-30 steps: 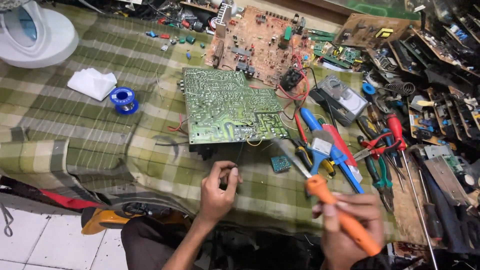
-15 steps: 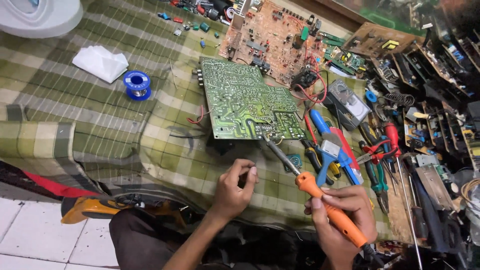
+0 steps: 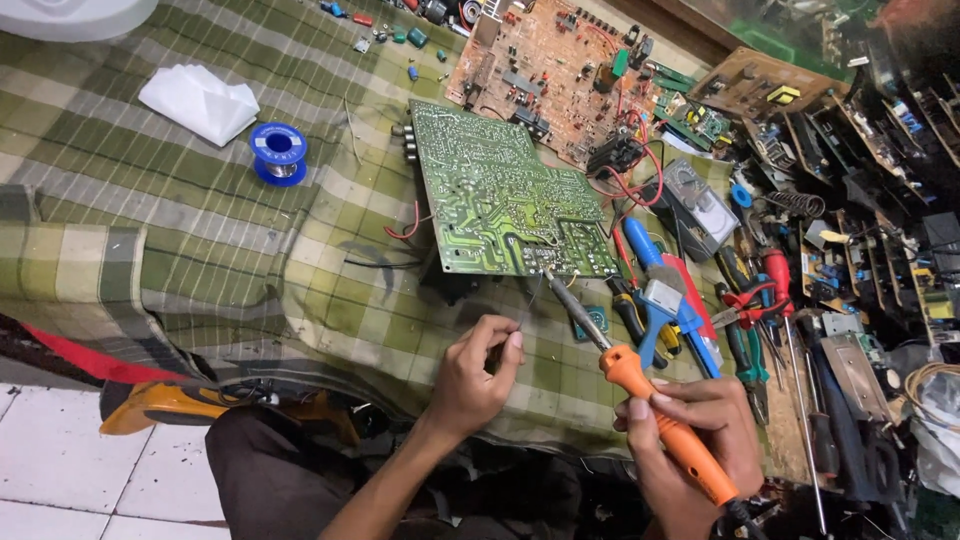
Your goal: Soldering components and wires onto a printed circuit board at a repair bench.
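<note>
Left hand: bare, no glove, no ring or watch showing.
Right hand: bare, no glove, nothing on the fingers.
Forearms: uncovered, no sleeve reaching wrist or forearm in view.
Legs: dark brownish-black trousers, creased cloth, low in view.
Feet, torso: out of view.

A green and cream checked cloth covers the work surface, folding down over its near edge; white floor tiles with dark grout show at lower left; along the right, dark shelving runs crammed with circuit boards and parts; a white rounded object peeks in at the top left corner; light falls even and soft, shadows faint.
</note>
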